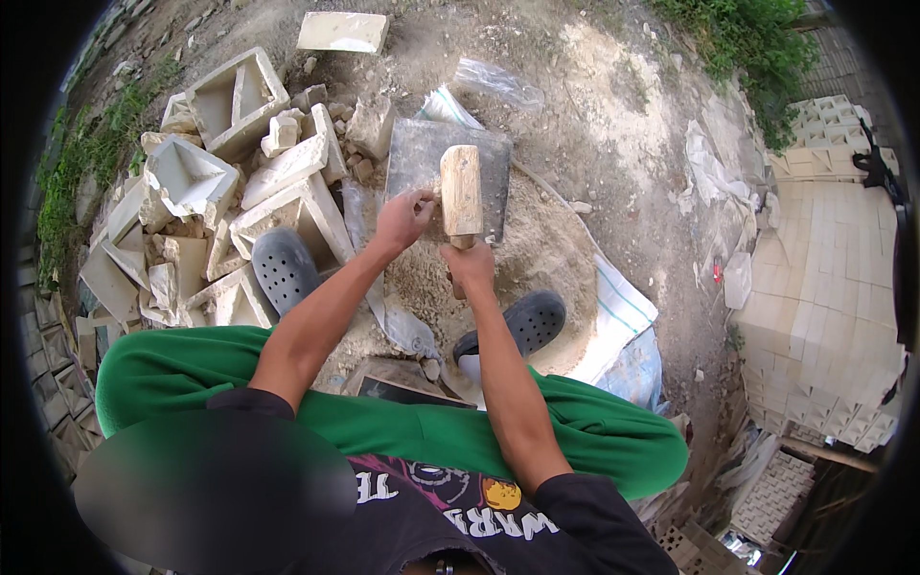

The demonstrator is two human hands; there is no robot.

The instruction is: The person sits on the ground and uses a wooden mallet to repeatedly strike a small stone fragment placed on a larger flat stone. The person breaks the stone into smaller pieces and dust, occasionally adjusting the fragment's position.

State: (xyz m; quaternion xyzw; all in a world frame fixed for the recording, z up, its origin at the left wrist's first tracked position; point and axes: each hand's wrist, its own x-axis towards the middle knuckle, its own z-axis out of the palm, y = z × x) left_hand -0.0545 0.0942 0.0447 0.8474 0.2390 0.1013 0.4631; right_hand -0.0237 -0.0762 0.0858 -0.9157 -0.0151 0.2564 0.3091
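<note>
1. The wooden mallet (461,192) stands at centre frame, its block-shaped head pointing up the picture, over a flat grey slab (417,158) that lies on the ground.
2. The right hand (469,264) has its grip closed fully around the mallet's handle, just below the head. Most of the handle is hidden inside the fist.
3. The left hand (404,216) rests just left of the mallet head, fingers curled at the slab's edge. Whether its grip pinches a small piece there cannot be told.
4. Handling, as judged: the mallet looks stiff and solid, moderately heavy at the head, with a dry, non-slip wooden surface. Take hold low on the handle for swing, or close under the head for control.
5. A heap of pale crumbled rubble (537,254) lies under both hands. It looks brittle and dusty.
6. Broken pale cast blocks (230,172) are piled at upper left; they appear rigid but fragile, with sharp edges.
7. Stacked pale blocks (824,287) fill the right edge.
</note>
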